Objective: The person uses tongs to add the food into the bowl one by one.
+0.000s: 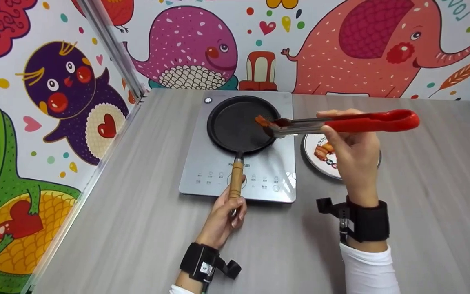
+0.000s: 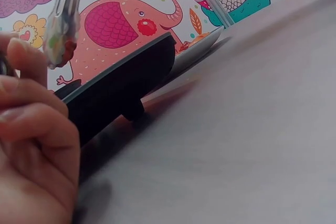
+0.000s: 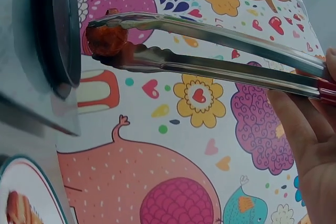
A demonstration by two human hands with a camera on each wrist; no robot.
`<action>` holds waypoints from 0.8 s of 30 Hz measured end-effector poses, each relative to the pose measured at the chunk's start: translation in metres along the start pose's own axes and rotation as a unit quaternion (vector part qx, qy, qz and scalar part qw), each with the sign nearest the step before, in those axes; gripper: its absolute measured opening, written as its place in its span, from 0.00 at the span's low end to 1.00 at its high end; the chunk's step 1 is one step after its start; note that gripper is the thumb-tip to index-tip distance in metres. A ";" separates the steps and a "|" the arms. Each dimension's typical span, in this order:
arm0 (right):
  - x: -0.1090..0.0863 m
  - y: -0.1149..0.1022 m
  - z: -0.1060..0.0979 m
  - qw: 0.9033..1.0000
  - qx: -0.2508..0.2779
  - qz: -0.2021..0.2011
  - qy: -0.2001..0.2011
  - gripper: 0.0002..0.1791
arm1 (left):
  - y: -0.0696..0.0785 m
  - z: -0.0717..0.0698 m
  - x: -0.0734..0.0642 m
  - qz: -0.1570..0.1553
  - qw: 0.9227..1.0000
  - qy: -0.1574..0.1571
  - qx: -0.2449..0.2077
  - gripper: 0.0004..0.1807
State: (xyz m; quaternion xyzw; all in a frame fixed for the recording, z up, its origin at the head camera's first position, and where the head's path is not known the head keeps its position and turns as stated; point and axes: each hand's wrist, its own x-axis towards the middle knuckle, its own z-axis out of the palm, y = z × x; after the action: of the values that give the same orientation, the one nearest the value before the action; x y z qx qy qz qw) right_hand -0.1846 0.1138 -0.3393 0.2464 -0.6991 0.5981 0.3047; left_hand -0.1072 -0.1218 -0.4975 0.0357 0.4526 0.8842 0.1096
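My left hand (image 1: 229, 212) grips the wooden handle (image 1: 237, 177) of a flat black frying pan (image 1: 239, 122), which stands on the cooktop. In my right hand (image 1: 357, 159) are metal tongs (image 1: 300, 125) with red grips, squeezed between thumb and fingers. Their tips pinch a reddish-brown piece of food (image 3: 107, 39), perhaps bacon, above the pan's right edge. No food shows on the visible pan surface. Right of the cooktop, partly behind my right hand, a white plate (image 1: 312, 161) bears more such pieces (image 1: 322, 151). The left wrist view shows curled fingers (image 2: 37, 124) close up.
The silver induction cooktop (image 1: 194, 163) with touch controls lies on a grey wood-grain table (image 1: 137, 204). Walls with cartoon animals (image 1: 194, 45) rise behind and to the left. A metal corner strip (image 1: 112, 45) joins them.
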 end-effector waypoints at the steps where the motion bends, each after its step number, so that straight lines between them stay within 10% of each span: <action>1: 0.000 0.000 0.003 1.000 0.003 -0.002 -0.003 0.18 | 0.000 0.000 0.000 0.000 1.000 0.000 -0.001 0.34; 24: 0.000 0.004 0.061 0.996 0.079 0.015 -0.032 0.18 | 0.001 0.001 0.002 0.006 0.999 0.012 0.046 0.32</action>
State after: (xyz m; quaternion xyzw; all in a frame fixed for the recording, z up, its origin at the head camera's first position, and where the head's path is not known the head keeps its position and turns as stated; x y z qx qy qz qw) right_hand -0.1958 0.0544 -0.3478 0.2785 -0.6625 0.6480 0.2524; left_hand -0.1088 -0.1209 -0.4959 0.0322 0.4941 0.8633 0.0972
